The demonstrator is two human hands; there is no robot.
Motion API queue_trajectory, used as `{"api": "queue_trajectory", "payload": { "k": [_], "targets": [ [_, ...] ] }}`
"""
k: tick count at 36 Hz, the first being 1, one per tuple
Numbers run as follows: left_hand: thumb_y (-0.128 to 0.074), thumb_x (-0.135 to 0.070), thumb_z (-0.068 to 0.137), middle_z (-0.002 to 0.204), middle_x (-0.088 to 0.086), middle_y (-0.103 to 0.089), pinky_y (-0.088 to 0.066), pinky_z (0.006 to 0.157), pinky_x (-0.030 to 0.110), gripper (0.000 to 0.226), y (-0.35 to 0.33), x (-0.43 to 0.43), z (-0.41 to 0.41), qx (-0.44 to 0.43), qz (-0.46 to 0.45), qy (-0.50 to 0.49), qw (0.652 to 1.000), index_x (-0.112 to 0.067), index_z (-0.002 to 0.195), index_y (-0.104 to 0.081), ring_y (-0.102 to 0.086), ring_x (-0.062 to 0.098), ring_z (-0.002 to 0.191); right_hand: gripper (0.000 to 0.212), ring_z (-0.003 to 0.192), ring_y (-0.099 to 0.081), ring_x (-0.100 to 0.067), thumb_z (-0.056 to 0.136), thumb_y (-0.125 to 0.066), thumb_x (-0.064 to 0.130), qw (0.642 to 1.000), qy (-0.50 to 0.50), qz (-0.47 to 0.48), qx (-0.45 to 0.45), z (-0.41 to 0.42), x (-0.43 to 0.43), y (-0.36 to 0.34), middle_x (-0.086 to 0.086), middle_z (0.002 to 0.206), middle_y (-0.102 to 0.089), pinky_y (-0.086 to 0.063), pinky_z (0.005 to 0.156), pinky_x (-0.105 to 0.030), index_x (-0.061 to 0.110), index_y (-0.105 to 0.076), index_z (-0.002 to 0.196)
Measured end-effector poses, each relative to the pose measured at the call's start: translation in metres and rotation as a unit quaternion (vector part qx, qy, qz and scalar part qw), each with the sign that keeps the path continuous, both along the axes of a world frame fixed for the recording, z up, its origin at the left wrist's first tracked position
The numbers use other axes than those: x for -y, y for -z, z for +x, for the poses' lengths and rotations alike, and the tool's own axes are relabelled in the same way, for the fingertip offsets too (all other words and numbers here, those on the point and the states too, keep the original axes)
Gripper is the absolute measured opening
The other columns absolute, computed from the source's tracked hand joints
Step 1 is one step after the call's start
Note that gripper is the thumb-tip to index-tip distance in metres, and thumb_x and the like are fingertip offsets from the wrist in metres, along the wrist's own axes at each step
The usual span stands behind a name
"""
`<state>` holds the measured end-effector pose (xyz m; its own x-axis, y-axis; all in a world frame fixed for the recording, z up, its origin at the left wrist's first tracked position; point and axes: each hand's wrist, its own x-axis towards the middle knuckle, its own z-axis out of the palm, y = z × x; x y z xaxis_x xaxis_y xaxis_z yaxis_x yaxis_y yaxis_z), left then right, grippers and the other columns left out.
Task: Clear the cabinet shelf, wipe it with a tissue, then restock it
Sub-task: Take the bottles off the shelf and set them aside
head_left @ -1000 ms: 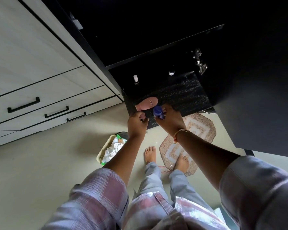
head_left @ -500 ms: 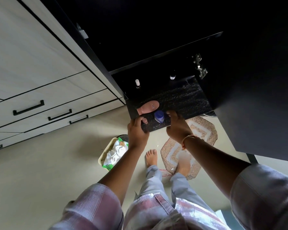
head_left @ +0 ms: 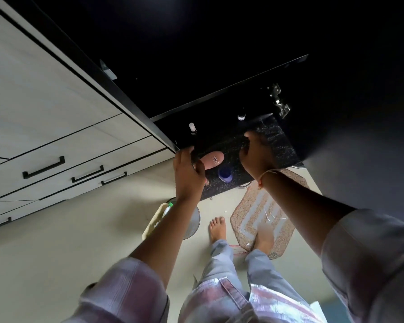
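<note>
The open cabinet's dark speckled shelf [head_left: 273, 141] is in front of me at chest height. A pink tube [head_left: 214, 159] lies on its front left part, and a blue-capped bottle [head_left: 224, 174] stands just beside it near the front edge. My left hand [head_left: 188, 174] is at the shelf's front left corner, back towards me, covering the tube's near end; a grip on it is not visible. My right hand [head_left: 257, 155] hovers over the middle of the shelf with fingers curled and nothing in it. Two small bottles, one white-capped [head_left: 192, 127] and one dark [head_left: 241, 116], stand at the back.
White drawers with black handles [head_left: 44, 167] fill the left wall. The dark cabinet door [head_left: 359, 164] hangs open on the right, its hinge [head_left: 279, 103] above the shelf. On the floor are a yellow basket [head_left: 151, 226], a round grey bin [head_left: 194, 223] and a patterned mat [head_left: 264, 213] by my bare feet.
My right hand set the blue-capped bottle on the shelf, let go and moved up and deeper over the shelf. The pink tube went from my left hand onto the shelf.
</note>
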<state>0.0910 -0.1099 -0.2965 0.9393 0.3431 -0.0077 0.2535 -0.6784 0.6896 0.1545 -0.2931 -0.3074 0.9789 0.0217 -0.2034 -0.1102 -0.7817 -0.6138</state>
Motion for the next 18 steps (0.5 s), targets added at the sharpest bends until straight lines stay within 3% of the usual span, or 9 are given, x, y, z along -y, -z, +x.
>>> {"api": "queue_trajectory", "payload": {
  "k": [6,10,14,18],
  "targets": [
    [-0.056,-0.013,0.093,0.143,0.01,-0.044,-0.037,0.111,0.037,0.051,0.013,-0.01,0.062,-0.046,0.042,0.07,0.996,-0.012,0.143,-0.044,-0.041,0.025,0.133,0.054,0.122,-0.051,-0.033,0.09,-0.058,0.011,0.996,-0.032,-0.041,0.077,0.057,-0.007,0.003,-0.019,0.14,-0.043,-0.044,0.099,-0.033,0.007,-0.042,0.141],
    [-0.059,-0.012,0.093,0.15,0.009,-0.039,-0.037,0.112,0.034,0.058,0.023,-0.018,0.09,-0.083,0.076,0.111,0.987,-0.014,0.147,-0.039,-0.039,0.025,0.138,0.044,0.118,-0.055,-0.034,0.088,-0.063,0.015,0.993,-0.055,-0.081,0.067,0.09,-0.004,0.004,-0.017,0.132,-0.05,-0.05,0.097,-0.04,0.009,-0.053,0.131],
    [-0.055,-0.015,0.097,0.145,0.01,-0.047,-0.04,0.102,0.028,0.051,0.028,-0.023,0.105,-0.114,0.121,0.12,0.979,-0.015,0.146,-0.041,-0.045,0.024,0.133,0.043,0.115,-0.058,-0.036,0.089,-0.066,0.02,0.99,-0.087,-0.108,0.032,0.107,-0.001,0.007,-0.019,0.124,-0.058,-0.051,0.096,-0.044,0.016,-0.058,0.13],
    [-0.047,-0.019,0.102,0.129,0.01,-0.061,-0.039,0.079,0.018,0.036,0.033,-0.024,0.111,-0.134,0.133,0.101,0.977,-0.014,0.137,-0.051,-0.058,0.02,0.118,0.041,0.113,-0.059,-0.035,0.089,-0.065,0.015,0.989,-0.101,-0.098,0.056,0.11,0.004,0.011,-0.019,0.122,-0.062,-0.05,0.099,-0.039,0.018,-0.06,0.129]
  ]
}}
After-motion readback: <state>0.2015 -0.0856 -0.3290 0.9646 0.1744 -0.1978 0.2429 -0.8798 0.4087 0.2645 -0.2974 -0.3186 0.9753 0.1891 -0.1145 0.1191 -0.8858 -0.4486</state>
